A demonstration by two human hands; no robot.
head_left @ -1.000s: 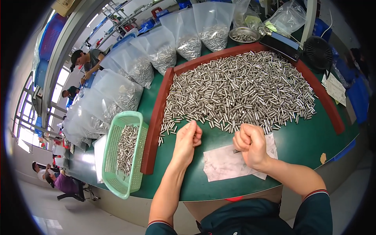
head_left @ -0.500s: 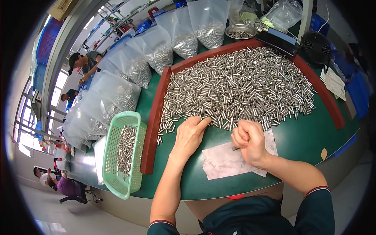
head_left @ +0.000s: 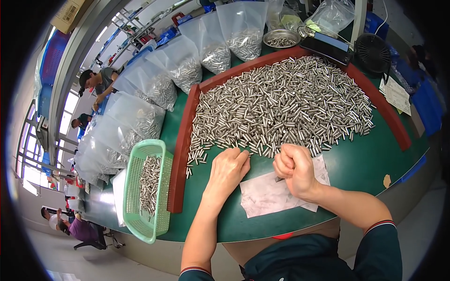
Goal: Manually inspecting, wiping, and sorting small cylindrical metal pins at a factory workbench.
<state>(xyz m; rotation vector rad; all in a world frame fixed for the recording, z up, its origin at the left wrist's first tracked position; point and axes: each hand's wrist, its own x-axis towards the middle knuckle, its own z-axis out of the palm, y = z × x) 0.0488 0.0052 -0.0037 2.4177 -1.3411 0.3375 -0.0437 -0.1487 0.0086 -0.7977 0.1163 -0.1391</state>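
Note:
A broad pile of small, shiny metal pins (head_left: 281, 103) covers the green table in front of me. My left hand (head_left: 227, 169) is at the pile's near edge, back upward, with its fingers curled in and thumb side toward the right hand. Whatever those fingers hold is hidden. My right hand (head_left: 296, 171) is closed in a fist above a smudged whitish cloth (head_left: 262, 196). A small grey metal end, apparently of a pin, pokes out at the fist's lower left; the rest is covered by the fingers.
Dark red wooden rails (head_left: 183, 154) border the pile. Left of them stands a green plastic basket (head_left: 164, 196) partly filled with pins. Several clear bags of pins (head_left: 187, 65) line the far left. A metal bowl (head_left: 281, 39), a phone-like device (head_left: 328, 47) and a black fan (head_left: 372, 54) sit behind.
My left hand has drawn back slightly from the pile's edge toward me, its fingers more curled. My right fist stays nearly in place. The view has shifted a little.

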